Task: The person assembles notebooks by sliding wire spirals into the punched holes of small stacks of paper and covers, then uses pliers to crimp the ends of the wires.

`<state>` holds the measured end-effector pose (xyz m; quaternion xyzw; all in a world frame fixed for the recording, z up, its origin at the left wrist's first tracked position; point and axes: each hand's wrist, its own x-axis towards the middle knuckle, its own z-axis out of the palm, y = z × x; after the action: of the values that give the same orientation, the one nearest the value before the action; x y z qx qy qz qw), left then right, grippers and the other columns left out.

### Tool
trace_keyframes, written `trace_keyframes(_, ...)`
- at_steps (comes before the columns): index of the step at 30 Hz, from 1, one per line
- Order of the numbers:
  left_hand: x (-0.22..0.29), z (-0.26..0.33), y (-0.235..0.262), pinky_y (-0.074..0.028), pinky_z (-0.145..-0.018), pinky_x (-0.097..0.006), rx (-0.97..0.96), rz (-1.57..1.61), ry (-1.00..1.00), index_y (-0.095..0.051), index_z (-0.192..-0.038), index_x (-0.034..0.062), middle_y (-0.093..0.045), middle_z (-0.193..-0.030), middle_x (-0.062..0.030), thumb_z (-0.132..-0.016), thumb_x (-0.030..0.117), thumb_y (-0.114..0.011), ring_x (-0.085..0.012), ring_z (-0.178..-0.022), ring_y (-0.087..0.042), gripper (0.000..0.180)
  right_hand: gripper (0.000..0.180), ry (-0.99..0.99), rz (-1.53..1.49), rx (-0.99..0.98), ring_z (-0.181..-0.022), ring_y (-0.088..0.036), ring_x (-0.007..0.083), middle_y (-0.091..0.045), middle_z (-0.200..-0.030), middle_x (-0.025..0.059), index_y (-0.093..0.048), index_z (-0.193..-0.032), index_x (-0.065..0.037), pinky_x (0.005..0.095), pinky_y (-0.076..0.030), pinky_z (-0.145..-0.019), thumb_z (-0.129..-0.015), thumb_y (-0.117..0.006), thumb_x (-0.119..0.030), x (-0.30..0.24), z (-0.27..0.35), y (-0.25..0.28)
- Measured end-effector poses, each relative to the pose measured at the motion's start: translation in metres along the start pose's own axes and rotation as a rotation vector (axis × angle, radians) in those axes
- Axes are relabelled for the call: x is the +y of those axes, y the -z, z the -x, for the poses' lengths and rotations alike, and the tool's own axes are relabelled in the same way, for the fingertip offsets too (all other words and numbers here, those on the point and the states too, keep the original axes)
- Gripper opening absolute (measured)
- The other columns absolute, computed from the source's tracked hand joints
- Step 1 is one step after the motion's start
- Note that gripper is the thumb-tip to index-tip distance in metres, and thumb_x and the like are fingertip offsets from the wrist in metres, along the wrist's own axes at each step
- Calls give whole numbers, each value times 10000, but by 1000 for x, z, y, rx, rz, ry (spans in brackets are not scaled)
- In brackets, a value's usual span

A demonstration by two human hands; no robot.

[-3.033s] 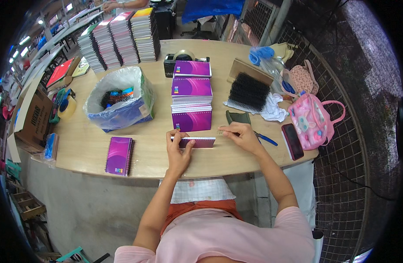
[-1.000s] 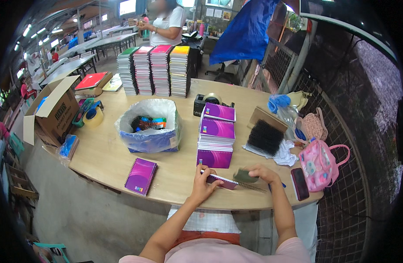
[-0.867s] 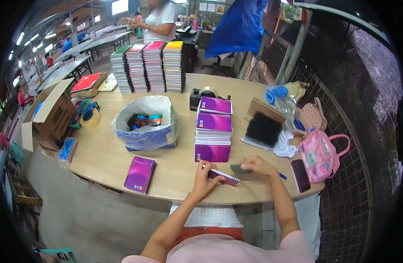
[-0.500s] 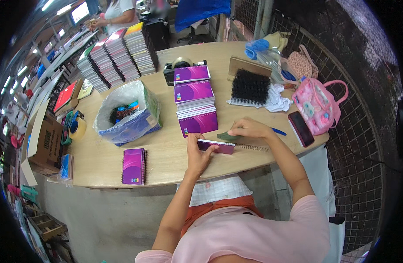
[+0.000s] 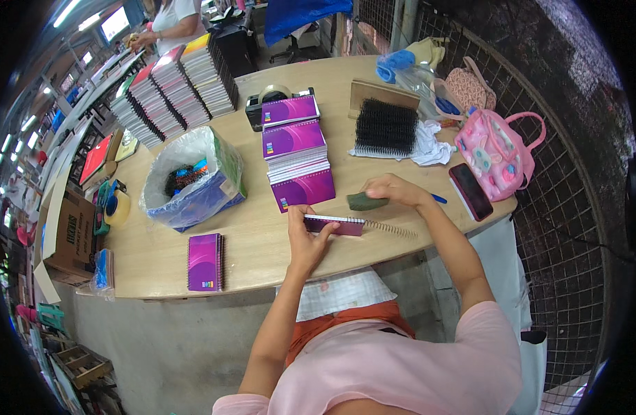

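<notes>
Head view: I see the left hand gripping one purple notebook on edge near the front of the desk, its long axis running left to right. One spiral coil stretches right from that notebook's right end, roughly in line with it, lying right of the left hand and just on the near side of the right hand, the closer of the two. I read the right hand as pinching one green block, held beyond the coil. Farther left sits one small purple pile, whose count I can't make out; at right, one phone and one pink bag. Beyond: one row of purple notebooks with three covers showing, one lined bin, one bristly black bundle, one tape dispenser; farthest, four tall notebook stacks.
</notes>
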<state>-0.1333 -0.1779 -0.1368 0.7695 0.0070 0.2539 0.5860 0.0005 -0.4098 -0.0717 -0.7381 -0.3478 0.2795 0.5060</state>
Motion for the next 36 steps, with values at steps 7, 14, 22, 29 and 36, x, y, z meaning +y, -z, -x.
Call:
trace_keyframes(7, 10, 3, -2, -425, -714, -339, 26, 22, 19, -483, -971, 33, -457, -927, -77, -693, 80, -895, -224, -807, -482, 499, 495, -9, 122, -18, -883, -630, 189, -684, -917, 106, -730, -962, 33, 331, -483, -799, -944, -633, -452, 4, -7, 3)
trace_keyframes(14, 14, 2, -2, -433, -699, -355, 26, 25, 17, -490, -983, 23, -467, -915, -87, -694, 87, -889, -248, -784, -496, 497, 518, 82, -206, 18, -900, -637, 199, -694, -936, 141, -732, -1035, 33, 355, -489, -818, -940, -634, -467, -1, -9, -5)
trace_keyframes(22, 9, 2, -1, -434, -702, -304, -1, -8, -54, -464, -993, 51, -463, -898, -43, -704, 62, -882, -158, -772, -471, 508, 509, -36, -246, -24, -928, -656, 274, -700, -994, 204, -740, -930, 48, 358, -493, -856, -951, -617, -445, -21, -10, -23)
trace_keyframes(29, 16, 3, 2, -455, -738, -305, 6, -38, -78, -468, -1075, 49, -479, -912, -45, -750, 29, -833, -167, -807, -506, 489, 425, 29, 168, 9, -909, -652, 240, -695, -954, 161, -742, -950, 45, 351, -491, -836, -964, -628, -365, -9, -19, -30)
trace_keyframes(36, -10, 3, 27, -506, -860, -273, -16, 632, 225, -468, -1257, 65, -573, -1003, -38, -825, -147, -659, -124, -944, -578, 518, 468, 116, 272, -24, -974, -641, 238, -692, -955, 157, -733, -1034, 49, 357, -489, -858, -971, -602, -396, -22, -28, -29)
